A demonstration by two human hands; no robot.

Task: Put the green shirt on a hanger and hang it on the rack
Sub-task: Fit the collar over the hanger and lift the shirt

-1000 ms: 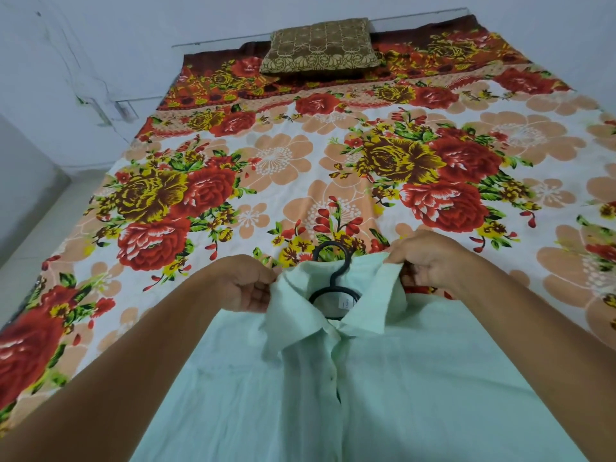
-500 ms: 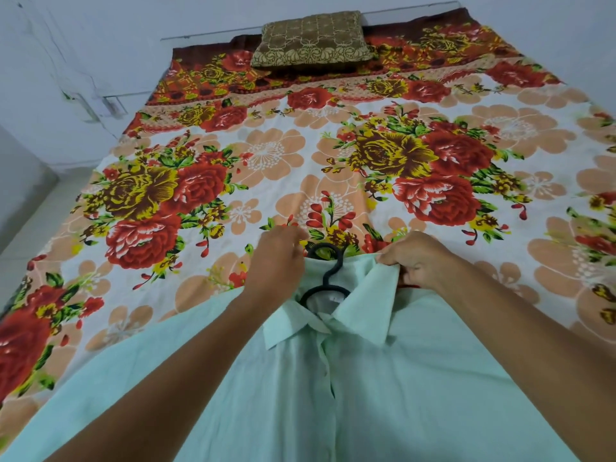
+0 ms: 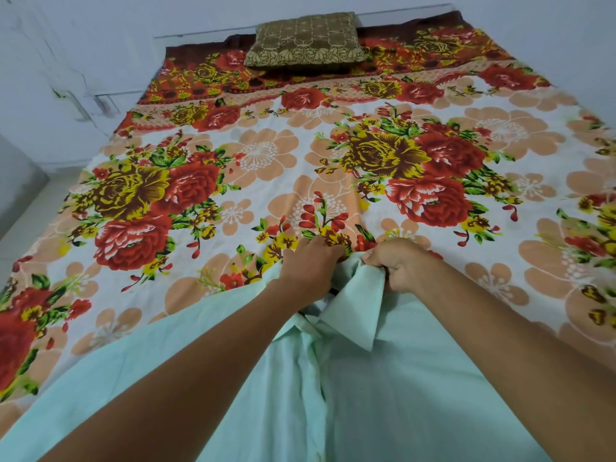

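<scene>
- The green shirt lies front-up on the near end of a bed with a floral bedsheet, collar toward the pillow.
- The right hand is clenched on the right collar flap, bunching the cloth.
- The left hand reaches in at the neck opening, fingers curled over its far edge — what it grasps is hidden, so I cannot tell.
- A dark sliver at the neckline may be the hanger — mostly covered.

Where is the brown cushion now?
In the head view, the brown cushion lies at the far end of the bed, near the wall, far beyond both hands.
</scene>
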